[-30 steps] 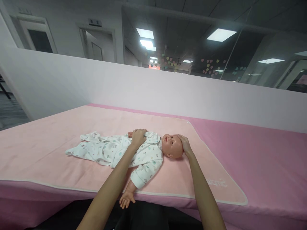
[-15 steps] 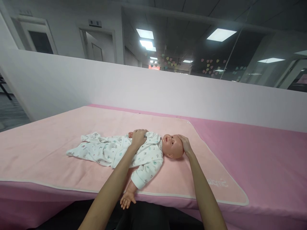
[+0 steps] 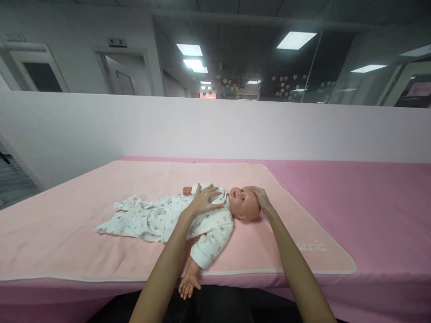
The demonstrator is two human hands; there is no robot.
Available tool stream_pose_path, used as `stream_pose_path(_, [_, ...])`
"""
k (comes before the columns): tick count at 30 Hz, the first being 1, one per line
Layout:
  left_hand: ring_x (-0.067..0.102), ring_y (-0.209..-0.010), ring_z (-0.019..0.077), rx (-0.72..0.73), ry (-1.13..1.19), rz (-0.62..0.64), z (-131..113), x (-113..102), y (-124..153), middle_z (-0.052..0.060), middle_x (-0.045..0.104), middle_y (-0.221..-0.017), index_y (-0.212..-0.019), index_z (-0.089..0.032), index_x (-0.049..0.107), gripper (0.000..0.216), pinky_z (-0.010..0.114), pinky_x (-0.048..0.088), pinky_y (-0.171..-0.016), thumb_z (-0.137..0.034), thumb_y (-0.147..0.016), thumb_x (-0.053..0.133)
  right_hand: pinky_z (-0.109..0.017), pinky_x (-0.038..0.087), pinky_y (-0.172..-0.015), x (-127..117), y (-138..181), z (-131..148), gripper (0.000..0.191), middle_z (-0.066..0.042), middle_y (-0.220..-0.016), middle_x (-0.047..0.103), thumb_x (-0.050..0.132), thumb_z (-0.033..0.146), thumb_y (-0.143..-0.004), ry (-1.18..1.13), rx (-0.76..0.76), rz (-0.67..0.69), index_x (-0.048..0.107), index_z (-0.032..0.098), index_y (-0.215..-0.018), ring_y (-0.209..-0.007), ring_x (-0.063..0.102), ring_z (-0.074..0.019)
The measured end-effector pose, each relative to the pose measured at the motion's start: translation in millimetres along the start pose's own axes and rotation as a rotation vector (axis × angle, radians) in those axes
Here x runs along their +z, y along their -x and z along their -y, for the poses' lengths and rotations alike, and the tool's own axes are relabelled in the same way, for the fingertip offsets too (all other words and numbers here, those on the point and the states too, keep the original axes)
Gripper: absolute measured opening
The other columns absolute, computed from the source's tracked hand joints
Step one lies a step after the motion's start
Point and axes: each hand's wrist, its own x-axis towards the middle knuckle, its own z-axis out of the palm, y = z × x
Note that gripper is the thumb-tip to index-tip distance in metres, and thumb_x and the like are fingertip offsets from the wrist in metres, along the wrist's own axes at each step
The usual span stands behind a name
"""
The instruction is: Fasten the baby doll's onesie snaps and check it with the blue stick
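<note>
A baby doll [image 3: 245, 204] lies on its back, head to the right, on a peach-coloured mat [image 3: 81, 193]. It wears a white printed sleepsuit [image 3: 151, 220] whose legs lie flat to the left. My left hand [image 3: 205, 199] rests on the doll's chest with its fingers spread. My right hand [image 3: 261, 197] lies over the top of the doll's head, fingers stretched along the crown. One doll arm, its bare hand [image 3: 189, 285] showing, hangs over the near edge of the mat; the other lies at the far side.
A pink cover [image 3: 387, 215] lies under the mat and drops over the near edge. Behind it runs a low white wall [image 3: 215, 128] with a glass pane above. Doors stand at the back left, and dark clothing [image 3: 222, 305] shows below the table edge.
My left hand has moved right, from the doll's far arm onto its chest, and its fingers have spread. My right hand stays on the head. The camera view has tilted slightly.
</note>
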Motion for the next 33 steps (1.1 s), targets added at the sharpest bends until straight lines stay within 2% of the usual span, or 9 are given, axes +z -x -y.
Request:
stream_pose_path(3, [0.045, -0.115, 0.0244, -0.004, -0.033, -0.029, -5.0, 4.8, -4.4, 0.003, 0.061, -0.110, -0.106, -0.026, 0.056, 0.036, 0.052, -0.001, -0.105, -0.048, -0.083, 0.039, -0.031, 0.044, -0.081, -1.2, -3.1, -5.1, 0.030, -0.006, -0.086, 0.068, 0.057, 0.043, -0.066, 0.029, 0.008, -0.006, 0.066, 0.016, -0.072, -0.085, 0.059, -0.0202])
stream_pose_path(8, [0.059, -0.086, 0.0240, -0.220, -0.070, -0.085, 4.3, 11.5, -14.2, 0.009, 0.065, -0.085, -0.094, -0.018, 0.056, 0.035, 0.039, 0.039, -0.084, -0.038, -0.088, 0.028, -0.032, 0.041, -0.085, -3.0, -6.8, -10.8, 0.029, -0.005, -0.083, 0.069, 0.056, 0.042, -0.065, 0.062, -0.017, -0.011, 0.067, 0.016, -0.071, -0.084, 0.059, -0.0190])
stream_pose_path(12, [0.058, -0.091, 0.0226, -0.343, 0.061, -0.165, 17.3, 17.7, -18.6, 0.009, 0.065, -0.092, -0.108, -0.018, 0.050, 0.033, 0.033, 0.042, -0.077, -0.033, -0.088, 0.029, -0.032, 0.042, -0.081, -6.2, -11.4, -8.5, 0.028, -0.005, -0.084, 0.068, 0.055, 0.041, -0.066, 0.159, -0.077, -0.065, 0.066, 0.016, -0.074, -0.084, 0.059, -0.0196])
stream_pose_path(16, [0.055, -0.098, 0.0203, -0.321, 0.176, -0.241, 23.3, 20.7, -17.3, 0.007, 0.063, -0.100, -0.111, -0.019, 0.050, 0.034, 0.033, 0.040, -0.083, -0.032, -0.088, 0.028, -0.034, 0.037, -0.086, 11.1, -13.6, 13.4, 0.023, -0.006, -0.091, 0.067, 0.051, 0.033, -0.072, 0.606, -0.294, -0.239, 0.066, 0.018, -0.083, -0.088, 0.057, -0.0197])
stream_pose_path(18, [0.055, -0.096, 0.0197, -0.293, 0.198, -0.247, 23.0, 20.8, -16.5, 0.007, 0.063, -0.099, -0.101, -0.019, 0.055, 0.035, 0.032, 0.040, -0.082, -0.032, -0.088, 0.026, -0.038, 0.027, -0.094, 35.3, -11.3, 26.2, 0.021, -0.006, -0.088, 0.068, 0.047, 0.028, -0.077, 0.922, -0.407, -0.168, 0.066, 0.020, -0.080, -0.089, 0.056, -0.0196])
stream_pose_path(20, [0.056, -0.089, 0.0192, -0.275, 0.200, -0.247, 21.6, 20.4, -15.9, 0.006, 0.064, -0.092, -0.089, -0.018, 0.058, 0.037, 0.031, 0.041, -0.079, -0.033, -0.088, 0.024, -0.040, 0.020, -0.096, 66.1, -7.9, 33.7, 0.024, -0.007, -0.080, 0.068, 0.044, 0.024, -0.080, 1.207, -0.452, 0.025, 0.066, 0.019, -0.074, -0.085, 0.057, -0.0194])
stream_pose_path(24, [0.056, -0.078, 0.0175, -0.250, 0.200, -0.263, 19.0, 18.5, -14.7, 0.004, 0.063, -0.080, -0.078, -0.017, 0.057, 0.039, 0.029, 0.041, -0.072, -0.035, -0.087, 0.024, -0.040, 0.023, -0.085, 115.5, -3.6, 33.5, 0.023, -0.011, -0.071, 0.066, 0.043, 0.008, -0.077, 1.551, -0.375, 0.262, 0.063, 0.015, -0.067, -0.075, 0.058, -0.0196])
stream_pose_path(28, [0.056, -0.075, 0.0166, -0.244, 0.267, -0.297, 16.6, 14.7, -13.2, 0.003, 0.064, -0.079, -0.079, -0.017, 0.058, 0.039, 0.028, 0.041, -0.070, -0.037, -0.087, 0.025, -0.039, 0.023, -0.082, 114.7, 2.6, 41.9, 0.024, -0.011, -0.070, 0.065, 0.045, 0.003, -0.075, 1.490, -0.354, 0.239, 0.062, 0.015, -0.064, -0.076, 0.057, -0.0210])
stream_pose_path(33, [0.057, -0.089, 0.0185, -0.236, 0.378, -0.330, 7.4, 7.3, -10.3, 0.004, 0.066, -0.093, -0.091, -0.017, 0.061, 0.036, 0.030, 0.042, -0.082, -0.038, -0.085, 0.032, -0.040, 0.025, -0.086, 66.8, 26.5, 87.8, 0.031, -0.007, -0.074, 0.066, 0.040, 0.028, -0.085, 1.114, -0.398, 0.032, 0.065, 0.020, -0.069, -0.085, 0.055, -0.0231])
